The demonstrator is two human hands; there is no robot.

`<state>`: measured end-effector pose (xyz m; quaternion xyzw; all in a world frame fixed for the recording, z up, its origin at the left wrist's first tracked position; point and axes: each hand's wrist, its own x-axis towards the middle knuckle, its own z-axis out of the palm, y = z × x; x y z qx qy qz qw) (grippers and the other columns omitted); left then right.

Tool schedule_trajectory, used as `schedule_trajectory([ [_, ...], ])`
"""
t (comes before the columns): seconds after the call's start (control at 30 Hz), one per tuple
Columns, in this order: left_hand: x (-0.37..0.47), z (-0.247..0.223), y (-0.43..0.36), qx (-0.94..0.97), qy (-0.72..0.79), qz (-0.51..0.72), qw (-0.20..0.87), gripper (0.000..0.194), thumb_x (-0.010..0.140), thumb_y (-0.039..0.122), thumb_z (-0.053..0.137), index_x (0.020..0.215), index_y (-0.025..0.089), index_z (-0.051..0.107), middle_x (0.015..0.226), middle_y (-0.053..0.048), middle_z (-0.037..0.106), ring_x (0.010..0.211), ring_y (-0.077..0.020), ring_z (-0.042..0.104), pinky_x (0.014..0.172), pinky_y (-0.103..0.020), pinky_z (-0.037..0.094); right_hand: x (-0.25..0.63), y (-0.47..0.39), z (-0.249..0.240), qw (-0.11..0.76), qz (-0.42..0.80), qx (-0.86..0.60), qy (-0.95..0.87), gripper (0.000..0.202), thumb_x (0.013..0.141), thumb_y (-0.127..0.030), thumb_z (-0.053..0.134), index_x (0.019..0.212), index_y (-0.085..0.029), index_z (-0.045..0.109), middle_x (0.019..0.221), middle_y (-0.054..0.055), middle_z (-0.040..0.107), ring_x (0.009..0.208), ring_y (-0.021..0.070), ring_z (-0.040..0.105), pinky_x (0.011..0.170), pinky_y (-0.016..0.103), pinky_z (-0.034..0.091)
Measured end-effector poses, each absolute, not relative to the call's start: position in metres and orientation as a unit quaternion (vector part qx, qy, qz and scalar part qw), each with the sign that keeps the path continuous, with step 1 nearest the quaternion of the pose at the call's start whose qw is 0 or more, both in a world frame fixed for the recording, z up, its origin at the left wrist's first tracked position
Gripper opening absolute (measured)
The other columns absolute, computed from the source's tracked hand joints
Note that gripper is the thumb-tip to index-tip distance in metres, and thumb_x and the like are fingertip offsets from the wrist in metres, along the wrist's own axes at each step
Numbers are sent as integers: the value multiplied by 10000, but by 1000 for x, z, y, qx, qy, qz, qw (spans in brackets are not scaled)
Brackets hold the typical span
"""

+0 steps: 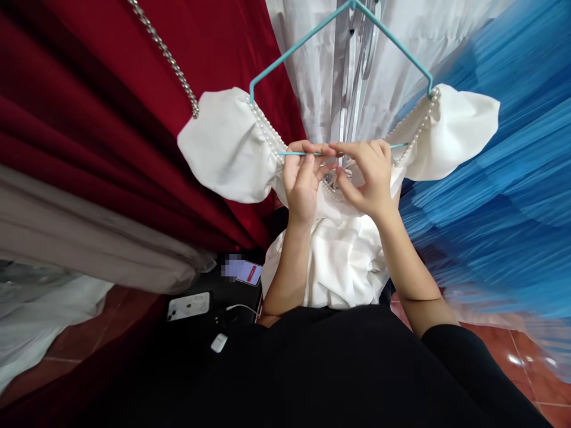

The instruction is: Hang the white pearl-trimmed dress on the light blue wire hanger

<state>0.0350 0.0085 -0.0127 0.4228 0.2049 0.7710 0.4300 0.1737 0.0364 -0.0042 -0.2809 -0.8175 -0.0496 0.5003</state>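
Note:
A white dress (343, 255) with puffed sleeves and pearl trim along its neckline hangs from a light blue hanger (303, 39). The hanger's lower bar runs across behind or between my fingers. My left hand (304, 178) is at the bar's middle, thumb and fingertips pinched against it. Beside it my right hand (368, 172) has its fingertips on the bar, nearly touching those of my left hand, with its thumb lower near the neckline. A small tie or loop at the neckline is partly hidden by my fingers.
Red curtain-like fabric (134, 107) hangs at the left, blue tulle (499, 196) at the right, and white cloth (303, 65) behind. A beaded strand (167, 53) hangs at upper left. On a black surface lie two phones (190, 305) and a small white case (219, 343).

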Motion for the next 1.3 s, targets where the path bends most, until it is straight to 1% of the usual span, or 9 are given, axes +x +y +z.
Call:
schedule_trajectory([
  [0.17,15,4,-27,481,368,670,429,361,1005,504,614,1122,175,704,1089,-103,802,954,-224,793,812,-323,631,178,37,3,522,-43,-269,-808,252,973,-186,543,1170,-251,684,1022,-4,767,905,192,654,904,433,442],
  [0.3,-5,23,-43,501,386,733,251,188,982,333,681,987,192,806,862,-29,798,779,-170,757,721,-297,595,178,37,1,518,-47,-274,-809,275,966,-172,526,1180,-248,681,1025,0,763,906,196,644,908,437,437],
  [0.37,-14,27,-34,496,331,799,74,134,913,195,731,1013,241,807,958,7,789,939,-171,744,901,-333,600,176,37,-1,518,-41,-282,-806,276,973,-185,515,1182,-254,682,1034,1,760,927,203,649,930,444,439],
  [0.47,-26,23,-7,547,343,756,-102,471,787,139,809,1240,251,738,1314,-26,719,1364,-250,585,1287,-476,387,174,35,-3,519,-33,-286,-805,257,999,-217,507,1185,-263,679,1066,0,761,947,204,656,966,452,438],
  [0.63,-29,17,28,542,477,673,-158,647,734,-48,696,1314,236,663,1462,-54,630,1477,-255,453,1361,-444,248,178,34,-3,495,-34,-299,-815,269,1021,-257,488,1222,-284,666,1122,-5,743,1009,209,650,1056,481,414],
  [0.77,-31,27,37,485,461,733,-122,477,774,-140,447,1078,98,728,1132,-100,737,1152,-211,648,1124,-369,520,183,38,-4,481,-29,-308,-820,292,1014,-268,479,1234,-289,670,1130,-1,738,1017,213,642,1094,499,407],
  [0.9,-55,47,41,496,442,748,-2,431,900,-146,380,935,130,709,972,-11,727,1007,-172,676,1018,-318,545,186,41,-4,482,-20,-310,-820,302,994,-265,489,1226,-310,678,1141,5,739,1044,231,649,1112,527,413],
  [1.13,-125,8,51,375,423,824,44,284,986,18,511,922,244,669,980,54,726,1353,-239,566,1224,-384,428,186,44,2,492,10,-319,-810,285,967,-223,506,1129,-288,731,1074,13,766,970,223,658,1054,501,451],
  [1.3,-117,-44,34,441,440,774,118,30,907,186,736,893,212,740,899,62,770,951,-191,718,1043,-441,559,180,39,4,519,5,-310,-796,301,947,-169,528,1109,-282,754,1041,2,786,933,197,681,981,445,472],
])
